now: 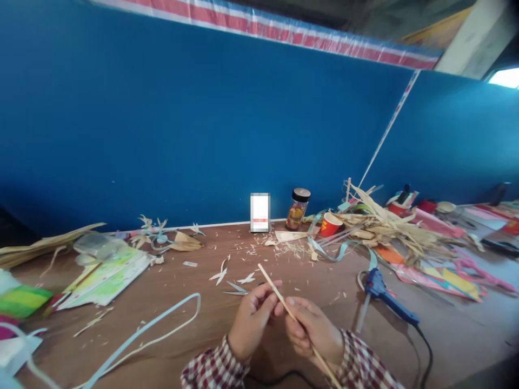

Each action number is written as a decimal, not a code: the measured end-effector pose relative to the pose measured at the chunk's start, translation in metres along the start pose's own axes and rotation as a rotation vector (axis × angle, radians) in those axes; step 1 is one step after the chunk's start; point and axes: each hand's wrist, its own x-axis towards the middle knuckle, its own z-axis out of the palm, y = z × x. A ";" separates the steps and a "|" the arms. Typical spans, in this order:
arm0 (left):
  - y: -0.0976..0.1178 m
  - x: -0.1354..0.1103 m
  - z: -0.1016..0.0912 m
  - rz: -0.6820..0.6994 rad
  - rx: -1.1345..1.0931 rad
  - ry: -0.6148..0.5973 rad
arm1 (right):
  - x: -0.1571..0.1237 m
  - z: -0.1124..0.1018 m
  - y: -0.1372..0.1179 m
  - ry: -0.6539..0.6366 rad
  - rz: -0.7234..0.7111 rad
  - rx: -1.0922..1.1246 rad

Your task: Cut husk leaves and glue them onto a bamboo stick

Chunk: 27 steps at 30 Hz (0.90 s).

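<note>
A thin pale stick (267,276) slants between my two hands, its upper end free and its lower end running down past my right wrist. My left hand (253,319) is closed, with thumb and fingertips pinched at the stick's upper part. Lower down, the fingers of my right hand (314,329) are wrapped round the same stick. Just beyond my left hand lie scissors (235,289), their handles hidden behind it. Beside them are white petal-like pieces (219,275).
Right of my hands lies a blue glue gun (379,294) with a black cord. Farther back stand a dark-lidded jar (297,212) and a red paper cup (330,225), near a heap of dry husks (389,229). A pale strap (150,327) loops at left. A blue partition (203,124) rises behind.
</note>
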 end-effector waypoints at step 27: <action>-0.002 -0.002 -0.008 0.065 -0.013 0.079 | 0.008 -0.001 0.012 0.071 -0.078 -0.625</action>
